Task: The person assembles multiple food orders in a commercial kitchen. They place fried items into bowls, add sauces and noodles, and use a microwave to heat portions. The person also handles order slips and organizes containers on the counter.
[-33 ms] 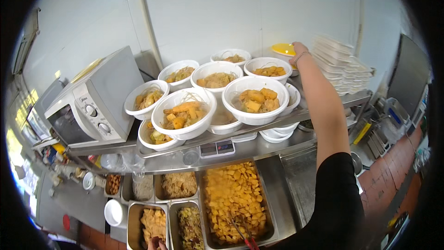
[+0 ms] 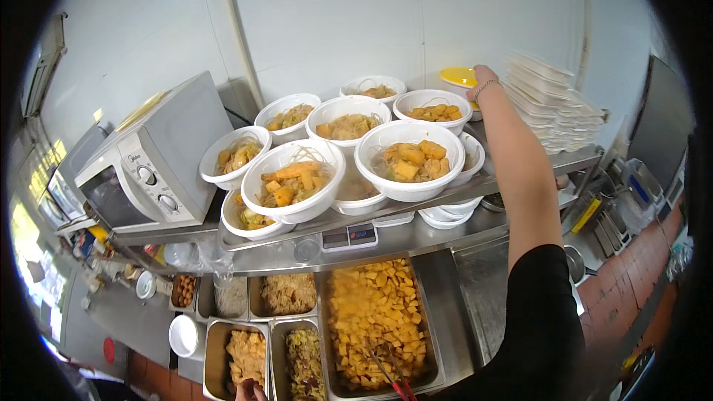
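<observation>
My right hand [image 2: 483, 78] reaches far back over the steel shelf [image 2: 520, 171], a bracelet on its wrist. It rests at the rim of a yellow bowl [image 2: 454, 76] by the wall, and its fingers are hidden. Only a sliver of my left hand [image 2: 249, 392] shows at the lower edge, over a steel pan of pale food [image 2: 245, 356]. Several white bowls of noodles and orange chunks [image 2: 408, 160] crowd the shelf, some stacked on others.
A grey microwave [image 2: 148, 163] stands at the left of the shelf. White lidded containers [image 2: 553, 108] are stacked at the right. A small scale [image 2: 349, 238] sits under the shelf. Below are steel pans, the largest holding orange chunks [image 2: 379, 319] and red-handled tongs [image 2: 390, 375].
</observation>
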A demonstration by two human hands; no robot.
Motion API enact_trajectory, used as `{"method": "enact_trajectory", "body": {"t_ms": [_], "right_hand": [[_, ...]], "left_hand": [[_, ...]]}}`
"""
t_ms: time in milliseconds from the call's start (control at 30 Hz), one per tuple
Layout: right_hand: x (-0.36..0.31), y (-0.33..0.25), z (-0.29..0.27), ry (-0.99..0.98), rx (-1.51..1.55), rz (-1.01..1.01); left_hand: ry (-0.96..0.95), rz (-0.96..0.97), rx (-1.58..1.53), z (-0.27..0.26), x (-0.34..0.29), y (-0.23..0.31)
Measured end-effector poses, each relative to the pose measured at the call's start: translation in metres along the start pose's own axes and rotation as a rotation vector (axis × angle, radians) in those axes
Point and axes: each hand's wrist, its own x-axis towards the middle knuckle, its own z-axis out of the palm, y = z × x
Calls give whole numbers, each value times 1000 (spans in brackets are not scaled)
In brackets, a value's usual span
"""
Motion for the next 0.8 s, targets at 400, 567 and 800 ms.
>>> {"method": "enact_trajectory", "body": {"t_ms": [400, 567, 800], "right_hand": [[57, 1, 4, 60, 192, 51], [0, -35, 11, -330, 262, -35], [-226, -79, -40, -1158, 155, -125]], "left_hand": [[178, 166, 159, 25, -105, 42], [123, 158, 142, 13, -130, 38], [-67, -106, -571, 2, -112, 68]]}}
